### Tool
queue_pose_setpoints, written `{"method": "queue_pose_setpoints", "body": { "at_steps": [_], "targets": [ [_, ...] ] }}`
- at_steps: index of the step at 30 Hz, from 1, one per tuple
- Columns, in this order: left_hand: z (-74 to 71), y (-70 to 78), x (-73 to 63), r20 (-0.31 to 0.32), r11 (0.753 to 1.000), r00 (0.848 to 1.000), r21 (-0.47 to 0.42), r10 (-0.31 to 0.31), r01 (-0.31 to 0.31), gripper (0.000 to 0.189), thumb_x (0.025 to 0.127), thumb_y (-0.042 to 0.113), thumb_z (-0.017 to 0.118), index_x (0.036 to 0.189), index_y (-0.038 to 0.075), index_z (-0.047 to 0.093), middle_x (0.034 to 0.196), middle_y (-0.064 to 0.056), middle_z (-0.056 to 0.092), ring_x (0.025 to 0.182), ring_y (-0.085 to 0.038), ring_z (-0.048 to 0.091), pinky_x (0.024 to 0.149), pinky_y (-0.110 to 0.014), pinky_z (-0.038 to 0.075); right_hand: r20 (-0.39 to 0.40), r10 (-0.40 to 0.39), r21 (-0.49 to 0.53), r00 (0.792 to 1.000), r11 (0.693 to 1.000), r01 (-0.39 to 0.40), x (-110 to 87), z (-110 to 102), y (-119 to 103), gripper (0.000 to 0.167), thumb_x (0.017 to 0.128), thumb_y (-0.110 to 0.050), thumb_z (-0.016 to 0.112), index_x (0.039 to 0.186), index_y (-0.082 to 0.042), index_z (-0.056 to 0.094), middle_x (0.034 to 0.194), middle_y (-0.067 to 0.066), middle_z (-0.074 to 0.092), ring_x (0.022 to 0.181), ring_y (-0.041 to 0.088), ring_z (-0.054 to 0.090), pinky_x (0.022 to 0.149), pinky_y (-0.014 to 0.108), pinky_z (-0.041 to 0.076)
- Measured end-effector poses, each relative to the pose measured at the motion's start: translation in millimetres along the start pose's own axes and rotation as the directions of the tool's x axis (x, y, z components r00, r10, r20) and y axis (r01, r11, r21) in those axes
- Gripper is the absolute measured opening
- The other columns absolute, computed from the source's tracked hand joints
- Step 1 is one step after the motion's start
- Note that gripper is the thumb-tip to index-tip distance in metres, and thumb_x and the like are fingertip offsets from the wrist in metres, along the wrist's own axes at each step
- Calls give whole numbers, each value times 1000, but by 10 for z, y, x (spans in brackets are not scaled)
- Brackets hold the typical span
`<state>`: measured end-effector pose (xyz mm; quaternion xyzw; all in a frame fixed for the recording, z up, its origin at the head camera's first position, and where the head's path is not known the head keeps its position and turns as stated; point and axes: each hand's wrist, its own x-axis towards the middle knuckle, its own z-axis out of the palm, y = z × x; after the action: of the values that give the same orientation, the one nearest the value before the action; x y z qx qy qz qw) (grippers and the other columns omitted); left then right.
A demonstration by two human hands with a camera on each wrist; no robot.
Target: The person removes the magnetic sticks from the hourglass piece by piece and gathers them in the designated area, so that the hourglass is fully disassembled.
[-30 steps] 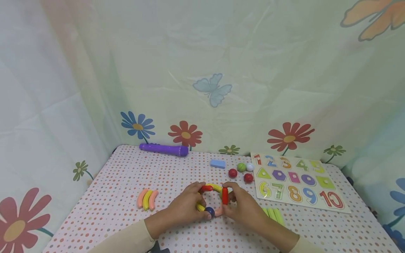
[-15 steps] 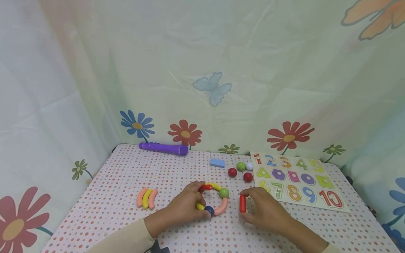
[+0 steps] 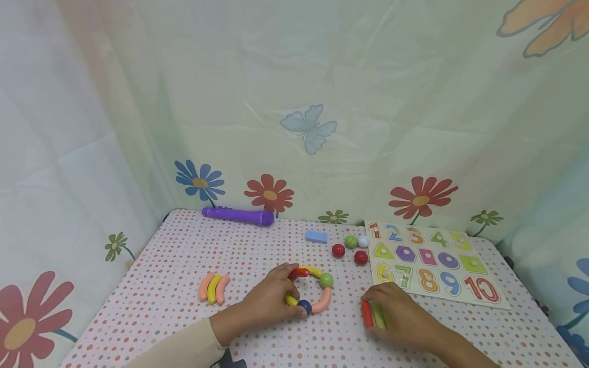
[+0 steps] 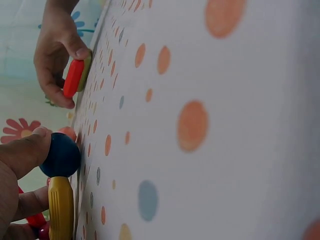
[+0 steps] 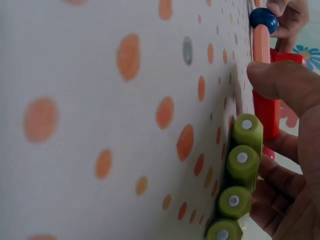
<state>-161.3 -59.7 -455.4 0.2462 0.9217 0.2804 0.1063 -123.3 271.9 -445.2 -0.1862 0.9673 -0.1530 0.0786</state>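
Note:
My left hand [image 3: 271,294] holds a ring of magnetic sticks and balls on the table, its thumb at the blue ball [image 3: 304,306]. The ring also has yellow sticks, a pink curved stick [image 3: 323,301] and a green ball [image 3: 325,280]. Near the left fingertips, a red stick [image 3: 300,273] juts out over the ring. Farther right, my right hand [image 3: 400,317] pinches another red stick [image 5: 267,117] between thumb and fingers. That stick lies alongside a row of several straight green sticks [image 5: 242,160], with metal-tipped ends showing in the right wrist view. In the head view, the hand hides most of the row.
Three curved sticks [image 3: 213,289] lie at the left. Behind the ring are a blue block [image 3: 316,237], red balls [image 3: 338,250], a green ball [image 3: 350,242] and a white ball [image 3: 363,242]. A number puzzle board [image 3: 442,266] lies at the right, a purple toy microphone [image 3: 238,216] at the back.
My right hand has carried its red stick away from the ring, rightward and down to the green sticks. The left hand has stayed on the ring.

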Motion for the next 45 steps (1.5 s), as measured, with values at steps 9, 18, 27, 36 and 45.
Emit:
{"method": "queue_pose_setpoints", "body": {
  "at_steps": [9, 18, 27, 36, 45],
  "targets": [
    [8, -6, -10, -15, 1000, 1000, -2, 14, -14, 30, 79, 52, 86, 91, 27, 77, 162, 3, 36, 152, -22, 24, 117, -46, 33, 7, 3, 25, 1000, 1000, -3, -53, 26, 105, 58, 69, -54, 91, 117, -32, 68, 133, -4, 57, 130, 29, 46, 108, 58, 40],
    [5, -4, -12, -11, 1000, 1000, -4, 10, -10, 29, 79, 53, 85, 92, 28, 77, 162, 4, 36, 153, -20, 23, 116, -47, 35, 35, 14, 31, 999, 999, -15, -40, -8, 83, 60, 68, -54, 91, 119, -33, 67, 137, -3, 55, 133, 30, 44, 109, 61, 38],
    [-26, -20, -11, 0, 999, 999, -14, 33, -33, 27, 79, 51, 85, 91, 30, 73, 163, 0, 34, 153, -25, 23, 118, -50, 30, -108, -14, 40, 994, 999, 19, 168, -116, -160, 54, 80, -42, 88, 126, -26, 65, 132, -5, 59, 129, 24, 50, 104, 51, 47],
    [-49, -50, -9, -59, 998, 998, -51, 31, -34, 27, 84, 44, 84, 87, 26, 64, 161, -4, 39, 149, -28, 32, 115, -47, 36, -229, -80, 46, 970, 995, 93, 484, -78, -456, 46, 86, -30, 84, 126, -14, 66, 124, 0, 65, 116, 21, 60, 93, 43, 54],
    [-96, -71, 51, -169, 997, 985, -72, -47, 35, 18, 94, 28, 73, 105, 17, 64, 131, -6, 63, 118, -27, 60, 92, -44, 53, -243, -63, 101, 968, 991, 89, 704, 7, -696, 45, 86, -28, 85, 126, -17, 68, 117, -3, 66, 108, 18, 63, 87, 38, 56]
  ]
}}
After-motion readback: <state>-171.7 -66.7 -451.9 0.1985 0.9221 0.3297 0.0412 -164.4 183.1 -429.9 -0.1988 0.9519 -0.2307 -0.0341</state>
